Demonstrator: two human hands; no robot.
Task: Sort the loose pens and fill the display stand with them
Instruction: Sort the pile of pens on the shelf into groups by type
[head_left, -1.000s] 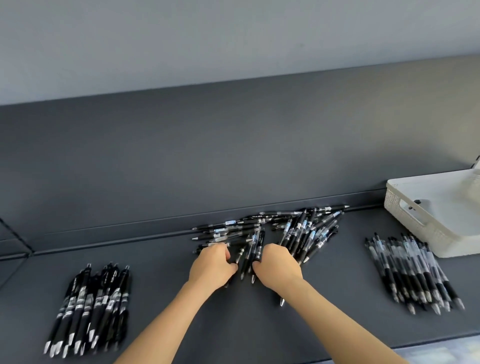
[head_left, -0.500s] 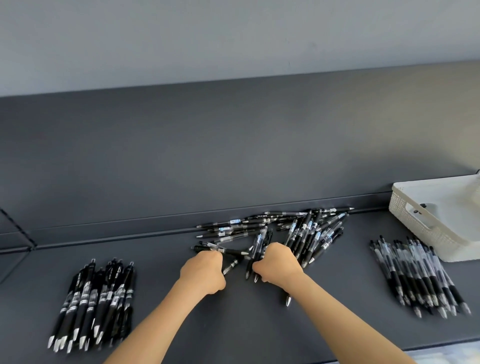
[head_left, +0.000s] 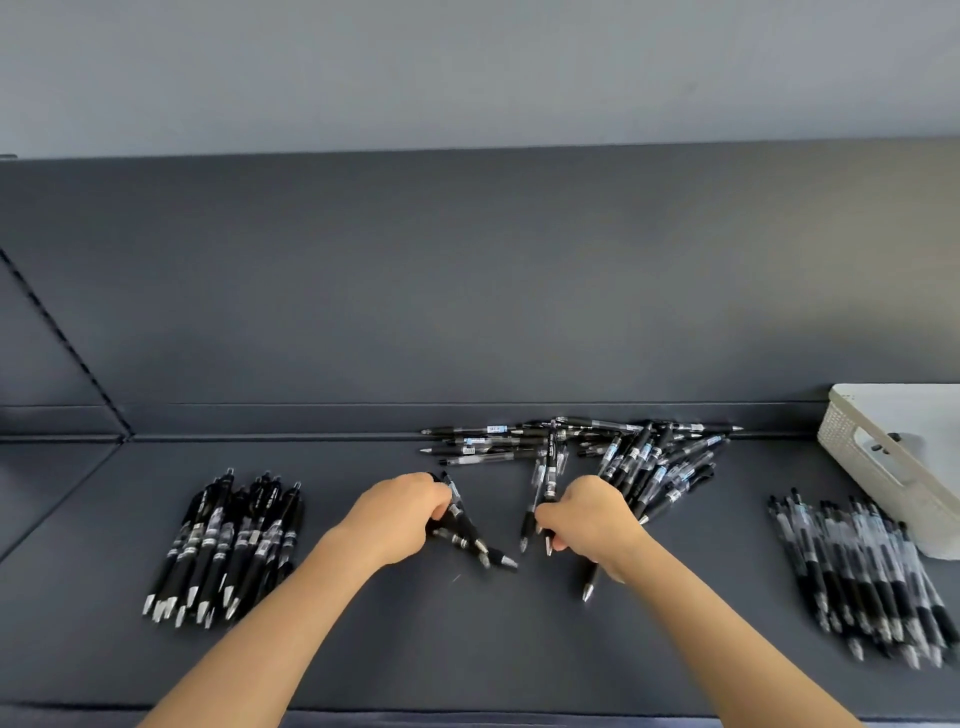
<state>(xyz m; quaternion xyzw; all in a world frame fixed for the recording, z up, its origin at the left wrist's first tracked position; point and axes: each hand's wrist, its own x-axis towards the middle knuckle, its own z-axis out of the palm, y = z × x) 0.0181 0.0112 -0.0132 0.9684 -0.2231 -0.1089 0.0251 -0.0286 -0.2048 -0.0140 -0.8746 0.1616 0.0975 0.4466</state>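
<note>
Two sorted piles of black click pens already lie on the dark grey counter (head_left: 467, 649), one at the left (head_left: 228, 545) and one at the right (head_left: 862, 571). Between them, an unsorted heap (head_left: 597, 447) remains against the back ledge. Left hand (head_left: 400, 519) and right hand (head_left: 592, 519) each have fingers closed on a few pens, and no display stand is visible, unless the white plastic basket (head_left: 883, 457) counts.

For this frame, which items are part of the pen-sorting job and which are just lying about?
Job:
- middle heap of unsorted pens
- left pile, sorted
- right pile, sorted
- left hand, gripping pens
- right hand, gripping pens

Lying about:
- white basket; its role here is unclear
</note>
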